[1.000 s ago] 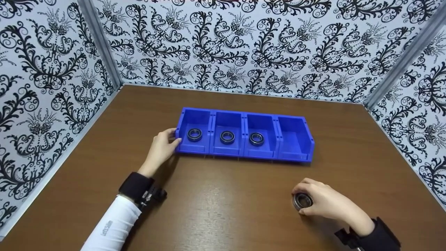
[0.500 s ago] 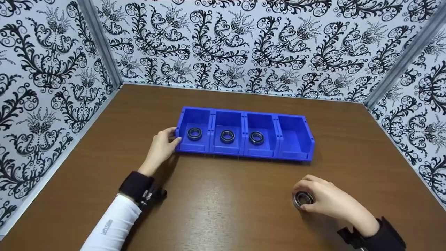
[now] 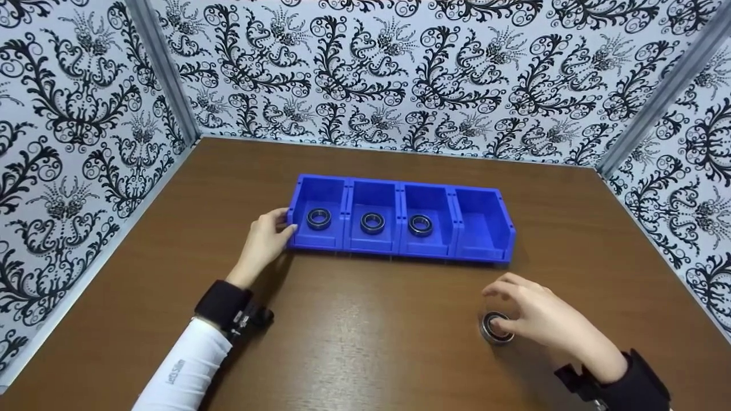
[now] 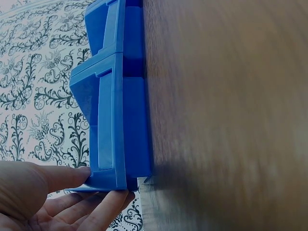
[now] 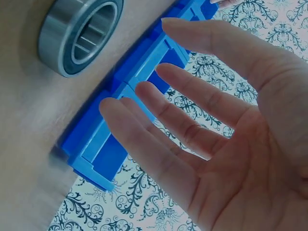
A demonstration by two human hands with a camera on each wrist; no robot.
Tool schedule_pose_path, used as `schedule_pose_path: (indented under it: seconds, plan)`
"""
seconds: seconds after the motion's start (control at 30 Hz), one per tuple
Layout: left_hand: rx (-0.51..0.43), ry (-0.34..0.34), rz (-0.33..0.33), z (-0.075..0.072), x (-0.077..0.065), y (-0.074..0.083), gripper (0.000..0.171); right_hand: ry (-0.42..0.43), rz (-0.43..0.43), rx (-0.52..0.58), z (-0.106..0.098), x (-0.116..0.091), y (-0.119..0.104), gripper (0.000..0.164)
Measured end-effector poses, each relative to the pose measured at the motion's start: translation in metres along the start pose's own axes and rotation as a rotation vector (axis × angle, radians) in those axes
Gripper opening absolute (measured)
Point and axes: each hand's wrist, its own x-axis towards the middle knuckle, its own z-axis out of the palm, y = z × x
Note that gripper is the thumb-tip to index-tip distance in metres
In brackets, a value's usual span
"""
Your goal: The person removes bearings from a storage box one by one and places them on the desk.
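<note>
Bearing (image 5: 67, 43) let go — the grip of the right hand (image 3: 545, 314) is undone.
Pinched between thumb and fingers a moment earlier, the ring is now freed; the fingers are spread and parted from it — the whole hand slightly lifted away.

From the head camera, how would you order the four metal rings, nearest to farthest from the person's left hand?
1. First ring, leftmost compartment of the blue tray, the side the left hand grips.
2. Second ring, one compartment further right.
3. Third ring, the next compartment right.
4. Loose ring, on the table by the right hand.
</note>
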Motion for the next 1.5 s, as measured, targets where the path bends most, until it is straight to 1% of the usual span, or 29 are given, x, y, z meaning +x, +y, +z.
schedule_pose_path:
  seconds: [0.13, 0.33, 0.57, 0.73, 1.03, 1.13, 1.5]
  plan:
    - [0.001, -0.004, 0.0, 0.0, 0.0, 0.0, 0.045, 0.022, -0.009, 0.025, -0.003, 0.003, 0.0, 0.037]
    - [-0.003, -0.002, 0.005, 0.0, 0.0, 0.0, 0.046, 0.09, -0.016, 0.029, -0.006, 0.007, -0.003, 0.037]
    - [0.016, 0.012, 0.005, 0.001, -0.001, 0.002, 0.046, 0.119, -0.03, 0.01, -0.006, 0.013, -0.003, 0.036]
    - [0.005, 0.008, -0.002, 0.0, -0.001, 0.003, 0.046, 0.133, -0.018, 0.015, -0.008, 0.018, -0.003, 0.036]
    - [0.003, 0.005, -0.004, 0.0, -0.001, 0.001, 0.045, 0.172, -0.031, 0.016, -0.01, 0.03, 0.0, 0.034]
    - [0.004, 0.008, -0.007, 0.0, -0.001, 0.001, 0.045, 0.182, -0.031, 0.023, -0.011, 0.035, 0.001, 0.034]
    - [0.0, 0.007, 0.003, 0.0, -0.001, 0.001, 0.045, 0.165, -0.008, 0.04, -0.012, 0.053, 0.001, 0.034]
